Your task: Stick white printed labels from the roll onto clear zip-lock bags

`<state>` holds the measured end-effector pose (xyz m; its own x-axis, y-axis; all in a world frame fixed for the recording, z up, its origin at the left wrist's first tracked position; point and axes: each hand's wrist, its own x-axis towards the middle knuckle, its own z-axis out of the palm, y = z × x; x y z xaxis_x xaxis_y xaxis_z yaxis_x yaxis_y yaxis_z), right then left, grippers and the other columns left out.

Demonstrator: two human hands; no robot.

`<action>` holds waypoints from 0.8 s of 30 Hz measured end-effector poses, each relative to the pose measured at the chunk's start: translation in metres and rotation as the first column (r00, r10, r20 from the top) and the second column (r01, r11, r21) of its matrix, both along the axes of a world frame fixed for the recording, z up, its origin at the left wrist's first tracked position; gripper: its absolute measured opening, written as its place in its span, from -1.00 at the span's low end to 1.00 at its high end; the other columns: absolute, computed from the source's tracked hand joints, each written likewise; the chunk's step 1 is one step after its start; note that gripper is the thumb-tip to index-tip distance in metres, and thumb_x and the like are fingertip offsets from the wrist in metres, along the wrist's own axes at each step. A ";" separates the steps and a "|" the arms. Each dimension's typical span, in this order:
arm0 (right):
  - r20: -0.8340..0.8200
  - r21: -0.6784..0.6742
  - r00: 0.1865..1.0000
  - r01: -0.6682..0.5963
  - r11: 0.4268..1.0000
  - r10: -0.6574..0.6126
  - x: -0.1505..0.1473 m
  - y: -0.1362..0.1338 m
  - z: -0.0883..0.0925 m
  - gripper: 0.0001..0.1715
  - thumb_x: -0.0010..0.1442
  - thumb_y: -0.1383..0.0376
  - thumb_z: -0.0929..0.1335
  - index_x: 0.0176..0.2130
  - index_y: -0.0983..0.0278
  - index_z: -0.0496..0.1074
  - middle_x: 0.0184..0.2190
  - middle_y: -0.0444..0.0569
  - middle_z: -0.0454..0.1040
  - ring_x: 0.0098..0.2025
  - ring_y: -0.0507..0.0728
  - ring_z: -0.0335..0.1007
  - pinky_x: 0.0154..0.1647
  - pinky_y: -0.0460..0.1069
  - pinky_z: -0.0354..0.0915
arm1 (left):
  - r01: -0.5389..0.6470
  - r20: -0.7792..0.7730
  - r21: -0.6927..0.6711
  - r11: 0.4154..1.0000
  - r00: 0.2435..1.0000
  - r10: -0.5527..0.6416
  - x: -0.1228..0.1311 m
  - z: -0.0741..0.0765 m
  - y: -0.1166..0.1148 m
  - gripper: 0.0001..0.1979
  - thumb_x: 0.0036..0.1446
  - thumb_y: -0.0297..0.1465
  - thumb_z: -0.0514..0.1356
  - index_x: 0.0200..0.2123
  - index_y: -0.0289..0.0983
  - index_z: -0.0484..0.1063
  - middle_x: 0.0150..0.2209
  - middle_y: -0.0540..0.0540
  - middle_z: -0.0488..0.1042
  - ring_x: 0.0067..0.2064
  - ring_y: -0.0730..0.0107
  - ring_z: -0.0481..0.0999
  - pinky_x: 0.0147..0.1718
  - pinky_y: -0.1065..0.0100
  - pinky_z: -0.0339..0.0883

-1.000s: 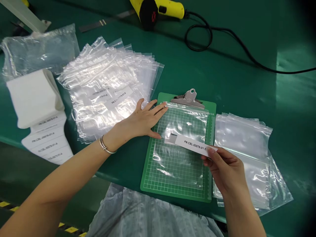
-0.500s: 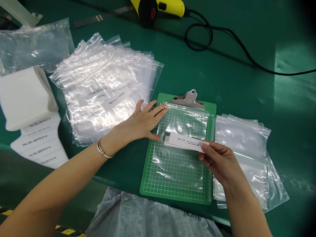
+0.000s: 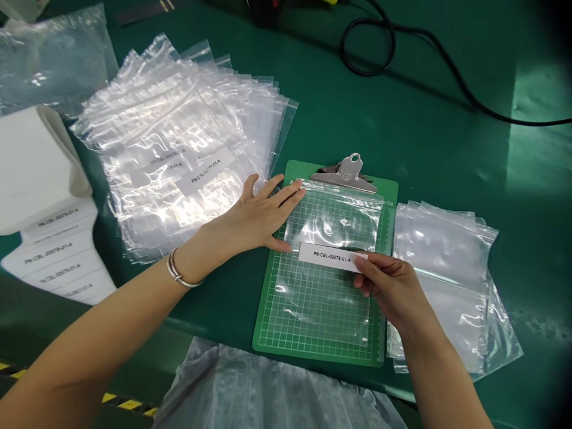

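Between the thumb and fingers of my right hand [image 3: 388, 280] is the right end of a white printed label [image 3: 328, 255], its text facing up. The label lies over the middle of a clear zip bag [image 3: 322, 304]; whether it touches the plastic I cannot tell. Under the bag is a green clipboard [image 3: 281, 348] with a white grid and a metal clip [image 3: 346, 171] at its top. With fingers spread, my left hand [image 3: 263, 217] reaches across the clipboard's left edge, fingertips at the bag's upper left and thumb near the label's left end.
A fanned pile of clear zip bags [image 3: 179, 119], with labels on top, lies at the left. Beside it sits a folded strip of labels [image 3: 36, 173]. More zip bags [image 3: 442, 250] lie right of the clipboard. A black cable [image 3: 447, 59] crosses the back.
The label in my right hand has moved slightly left and its text now reads clearly. My left hand stays spread at the bag's edge. The whole view has shifted a little.
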<state>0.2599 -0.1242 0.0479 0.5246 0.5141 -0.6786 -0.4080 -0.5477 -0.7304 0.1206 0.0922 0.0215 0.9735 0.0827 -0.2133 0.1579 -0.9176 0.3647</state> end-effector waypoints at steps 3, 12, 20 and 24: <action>0.016 -0.001 1.000 0.001 1.000 -0.001 0.000 0.001 0.000 -0.73 -0.16 0.15 0.51 -0.45 0.29 0.58 -0.76 -0.12 0.38 -0.72 -0.06 0.18 -0.75 -0.16 0.13 | -0.001 -0.018 -0.002 1.000 1.000 0.001 0.001 0.001 0.000 -0.03 0.02 -0.01 0.17 0.29 -0.32 -0.31 0.31 -0.29 -0.21 0.27 -0.26 -0.24 0.12 -0.27 -0.40; 0.033 -0.010 0.999 0.023 1.000 -0.023 -0.001 0.002 -0.001 -0.72 -0.20 0.15 0.52 -0.49 0.29 0.57 -0.77 -0.12 0.38 -0.74 -0.06 0.17 -0.77 -0.16 0.12 | 0.001 -0.038 -0.006 1.000 0.999 -0.001 0.001 0.004 -0.001 -0.02 0.02 -0.04 0.18 0.29 -0.31 -0.35 0.31 -0.26 -0.24 0.28 -0.20 -0.26 0.12 -0.28 -0.40; 0.077 -0.007 0.997 0.001 1.000 0.000 -0.002 0.003 -0.001 -0.73 -0.18 0.14 0.51 -0.48 0.29 0.56 -0.77 -0.11 0.38 -0.74 -0.04 0.18 -0.78 -0.14 0.14 | 0.008 -0.001 -0.027 1.000 1.000 -0.008 0.000 0.002 0.001 -0.05 0.06 0.01 0.11 0.29 -0.28 -0.38 0.31 -0.27 -0.22 0.28 -0.21 -0.26 0.12 -0.26 -0.44; 0.083 -0.005 0.997 0.000 1.000 0.000 -0.003 0.003 0.000 -0.74 -0.17 0.14 0.51 -0.48 0.28 0.57 -0.77 -0.12 0.38 -0.73 -0.06 0.18 -0.76 -0.16 0.14 | 0.011 -0.008 -0.025 1.000 1.000 -0.011 0.000 0.005 0.000 -0.08 0.08 -0.01 0.10 0.29 -0.29 -0.35 0.31 -0.28 -0.23 0.28 -0.20 -0.26 0.12 -0.25 -0.42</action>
<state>0.2570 -0.1212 0.0477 0.5789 0.5110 -0.6354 -0.3463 -0.5514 -0.7589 0.1206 0.0924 0.0268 0.9725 0.0667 -0.2231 0.1511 -0.9098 0.3866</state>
